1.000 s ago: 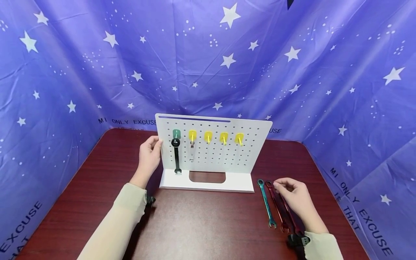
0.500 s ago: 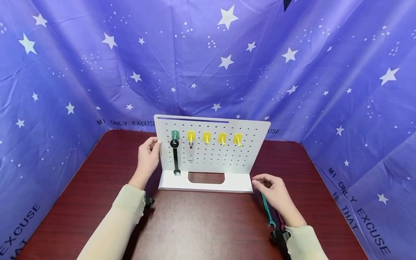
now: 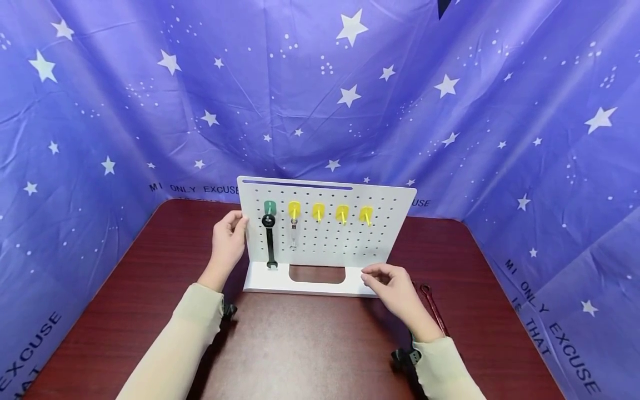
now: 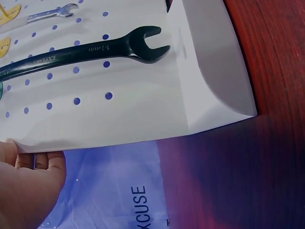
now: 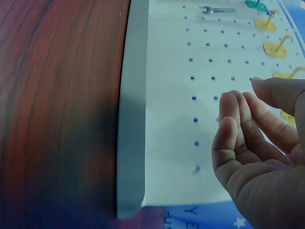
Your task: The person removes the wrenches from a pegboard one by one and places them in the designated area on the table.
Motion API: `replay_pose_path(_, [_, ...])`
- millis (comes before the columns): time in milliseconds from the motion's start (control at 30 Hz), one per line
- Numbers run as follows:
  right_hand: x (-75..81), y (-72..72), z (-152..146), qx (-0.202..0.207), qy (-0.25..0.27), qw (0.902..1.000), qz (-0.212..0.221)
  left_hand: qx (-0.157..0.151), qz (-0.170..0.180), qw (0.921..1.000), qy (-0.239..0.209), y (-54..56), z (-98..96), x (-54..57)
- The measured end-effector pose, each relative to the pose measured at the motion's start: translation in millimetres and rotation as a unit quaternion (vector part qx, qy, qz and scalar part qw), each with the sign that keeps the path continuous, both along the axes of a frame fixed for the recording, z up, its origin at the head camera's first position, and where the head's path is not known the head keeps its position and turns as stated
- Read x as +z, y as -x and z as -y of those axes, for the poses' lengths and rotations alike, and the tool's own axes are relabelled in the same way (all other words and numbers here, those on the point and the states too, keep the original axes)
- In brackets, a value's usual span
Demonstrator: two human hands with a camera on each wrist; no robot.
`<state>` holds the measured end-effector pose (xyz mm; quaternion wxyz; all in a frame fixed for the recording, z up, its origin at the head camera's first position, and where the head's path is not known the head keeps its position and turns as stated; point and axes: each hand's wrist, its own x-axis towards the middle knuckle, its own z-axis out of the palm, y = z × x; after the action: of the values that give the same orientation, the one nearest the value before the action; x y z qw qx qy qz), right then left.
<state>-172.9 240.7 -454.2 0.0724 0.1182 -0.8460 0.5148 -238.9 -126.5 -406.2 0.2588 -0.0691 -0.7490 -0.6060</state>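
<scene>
A white pegboard point(image 3: 350, 244) stands upright on its base. My left hand point(image 3: 229, 241) pinches its left edge between thumb and fingers, as the left wrist view also shows at the hand point(image 4: 31, 191). From the green hook point(image 3: 270, 207) hangs a black wrench point(image 3: 271, 244), open end down. Beside it, a small silver wrench point(image 3: 294, 233) hangs on the leftmost yellow hook point(image 3: 294, 210). My right hand point(image 3: 395, 291) is in front of the board's lower right part, fingers loosely bent. In the right wrist view that hand point(image 5: 262, 152) holds nothing, thumb apart from the fingers.
Several more yellow hooks point(image 3: 318, 211) run rightward along the board. A red wrench point(image 3: 433, 306) lies on the dark red table point(image 3: 300, 344), right of my right forearm, which hides other wrenches there. A purple star-patterned curtain point(image 3: 300, 83) surrounds the table.
My right hand has moved left, from above the wrenches on the table to the pegboard's lower right. The green wrench is now covered by that arm. My left hand keeps its place.
</scene>
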Motion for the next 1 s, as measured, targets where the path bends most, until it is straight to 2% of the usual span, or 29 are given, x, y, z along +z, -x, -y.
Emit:
replay_pose_path(267, [2.8,5.2,17.8,0.021,0.010,0.9997,0.005,0.002,-0.007,1.0000,0.002,0.7,-0.2,-0.1])
replay_pose_path(1000, [7.4,11.2,48.5,0.037,0.019,0.9990,0.014,0.007,-0.009,0.9999,0.002,-0.4,-0.9,-1.3])
